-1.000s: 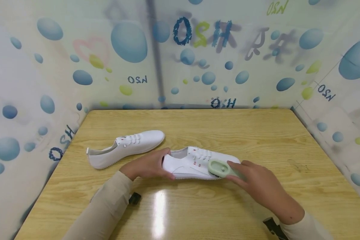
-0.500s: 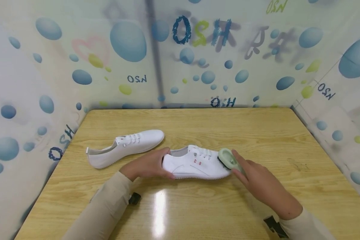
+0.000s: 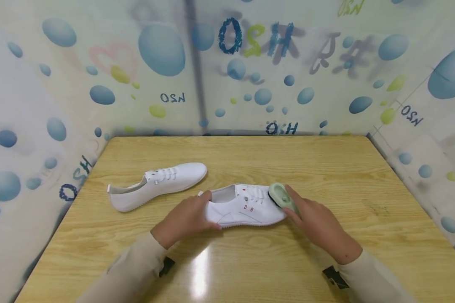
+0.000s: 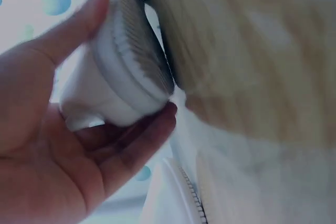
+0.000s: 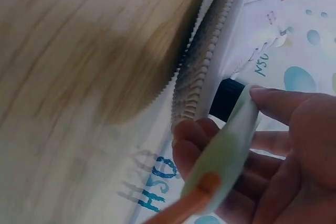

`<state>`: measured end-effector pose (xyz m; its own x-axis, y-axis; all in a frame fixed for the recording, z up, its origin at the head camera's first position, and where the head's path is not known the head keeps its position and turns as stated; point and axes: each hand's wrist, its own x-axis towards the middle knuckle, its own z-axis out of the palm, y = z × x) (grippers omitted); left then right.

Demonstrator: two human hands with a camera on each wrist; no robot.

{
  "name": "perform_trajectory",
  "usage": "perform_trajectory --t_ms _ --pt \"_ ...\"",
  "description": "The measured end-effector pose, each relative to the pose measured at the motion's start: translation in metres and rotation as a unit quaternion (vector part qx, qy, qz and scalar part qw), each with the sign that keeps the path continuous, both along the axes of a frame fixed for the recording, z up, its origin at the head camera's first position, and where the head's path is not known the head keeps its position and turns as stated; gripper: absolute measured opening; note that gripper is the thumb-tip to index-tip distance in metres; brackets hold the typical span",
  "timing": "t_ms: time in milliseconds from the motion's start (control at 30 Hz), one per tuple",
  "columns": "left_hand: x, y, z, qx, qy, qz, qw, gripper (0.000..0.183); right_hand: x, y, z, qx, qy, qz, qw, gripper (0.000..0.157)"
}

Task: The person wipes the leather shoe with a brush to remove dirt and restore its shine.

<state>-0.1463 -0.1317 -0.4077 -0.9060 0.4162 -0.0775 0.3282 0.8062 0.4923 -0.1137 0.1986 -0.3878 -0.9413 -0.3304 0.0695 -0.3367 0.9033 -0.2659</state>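
A white lace-up shoe (image 3: 235,213) with small red letters on its side stands mid-table, toe to the right. My left hand (image 3: 187,219) grips its heel; in the left wrist view the thumb lies on the side and the fingers curl round the back. In my right hand (image 3: 320,225) is a pale green brush (image 3: 278,194), its dark bristles (image 5: 227,99) against the shoe's toe area. From the right wrist view, fingertips also sit by the toe end of the ridged sole (image 5: 195,77). The sole seems lifted off the table at the toe.
A matching white shoe (image 3: 157,187) lies behind and to the left, toe pointing right. Both stand on a wooden table (image 3: 326,164), backed by a wall (image 3: 311,54) printed with blue and green dots. Dark straps show near both sleeves.
The brush has gone from the shoe's near side up to the top of the toe, then slightly left. The left hand keeps its hold on the heel, and the shoe has turned slightly.
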Motion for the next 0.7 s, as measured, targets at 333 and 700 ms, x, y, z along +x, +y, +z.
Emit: perform_trajectory --t_ms 333,700 --pt "0.012 -0.004 0.010 -0.044 0.058 -0.037 0.9966 0.088 -0.007 -0.004 -0.004 0.003 -0.026 0.007 1.000 0.061" --pt "0.003 -0.015 0.007 -0.065 0.037 -0.015 0.9971 0.096 0.000 0.000 -0.005 0.033 0.013 0.019 0.999 0.058"
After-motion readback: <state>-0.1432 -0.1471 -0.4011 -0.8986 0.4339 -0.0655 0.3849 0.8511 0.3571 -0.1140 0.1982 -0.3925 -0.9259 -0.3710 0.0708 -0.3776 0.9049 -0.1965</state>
